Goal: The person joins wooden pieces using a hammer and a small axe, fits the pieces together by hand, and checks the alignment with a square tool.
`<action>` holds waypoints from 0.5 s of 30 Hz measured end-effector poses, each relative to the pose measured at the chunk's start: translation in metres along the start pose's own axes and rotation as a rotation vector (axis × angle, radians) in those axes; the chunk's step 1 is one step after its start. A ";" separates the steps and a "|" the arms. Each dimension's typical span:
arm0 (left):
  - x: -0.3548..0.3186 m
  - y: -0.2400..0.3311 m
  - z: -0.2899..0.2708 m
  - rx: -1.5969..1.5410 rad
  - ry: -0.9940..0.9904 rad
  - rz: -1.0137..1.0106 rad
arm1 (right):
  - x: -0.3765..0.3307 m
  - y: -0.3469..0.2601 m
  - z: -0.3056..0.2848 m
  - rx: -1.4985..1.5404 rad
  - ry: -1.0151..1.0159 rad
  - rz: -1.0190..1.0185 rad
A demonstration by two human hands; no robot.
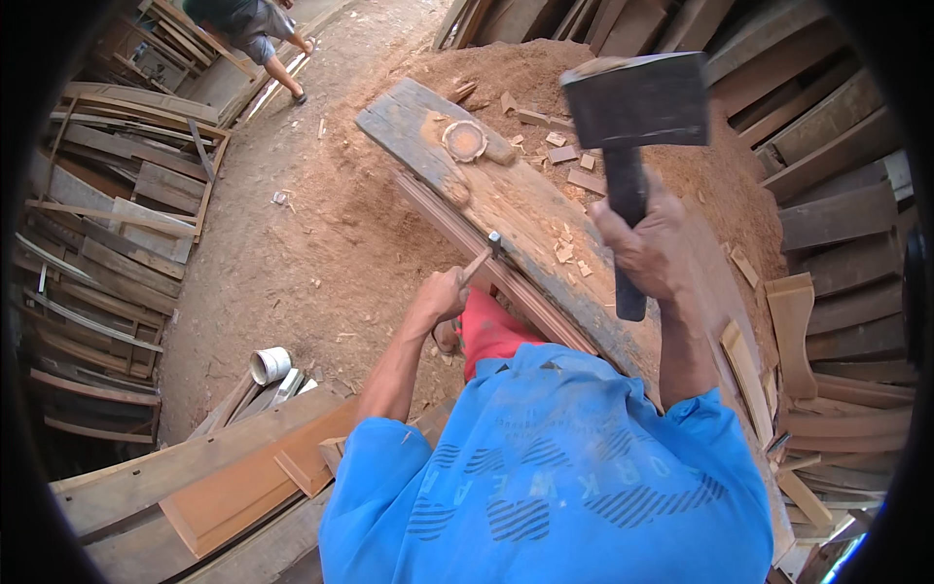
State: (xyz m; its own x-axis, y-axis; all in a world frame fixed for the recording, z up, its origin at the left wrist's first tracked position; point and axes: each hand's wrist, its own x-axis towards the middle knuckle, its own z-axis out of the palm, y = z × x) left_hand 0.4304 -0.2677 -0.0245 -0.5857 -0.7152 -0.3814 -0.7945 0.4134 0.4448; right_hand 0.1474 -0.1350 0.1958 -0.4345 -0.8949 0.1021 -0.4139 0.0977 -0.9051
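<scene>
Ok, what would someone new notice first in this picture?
First the raised mallet, gripped in the right hand at upper right. Below it the left hand holds a chisel against a long plank lying on a sawdust heap.

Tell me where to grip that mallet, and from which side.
Probably the lower half of the dark handle, where the right hand already wraps it. The mallet stands raised with its heavy square head on top, so the slim handle below is the part a hand closes round. Come from the right, away from the chisel in the left hand.
</scene>
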 end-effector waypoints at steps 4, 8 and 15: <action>-0.001 -0.003 -0.002 -0.191 0.064 -0.022 | -0.010 -0.003 -0.016 0.222 0.151 -0.176; -0.006 0.002 -0.013 -0.119 0.079 -0.016 | -0.015 -0.010 -0.012 0.439 0.262 -0.245; -0.009 0.000 -0.006 -0.039 -0.021 -0.058 | -0.014 -0.023 -0.009 0.598 0.262 -0.402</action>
State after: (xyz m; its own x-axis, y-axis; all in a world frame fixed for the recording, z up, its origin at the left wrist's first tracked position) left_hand 0.4364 -0.2646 -0.0159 -0.5426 -0.7249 -0.4245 -0.8205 0.3489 0.4529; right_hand 0.1555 -0.1212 0.2184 -0.5487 -0.6716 0.4979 -0.1092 -0.5329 -0.8391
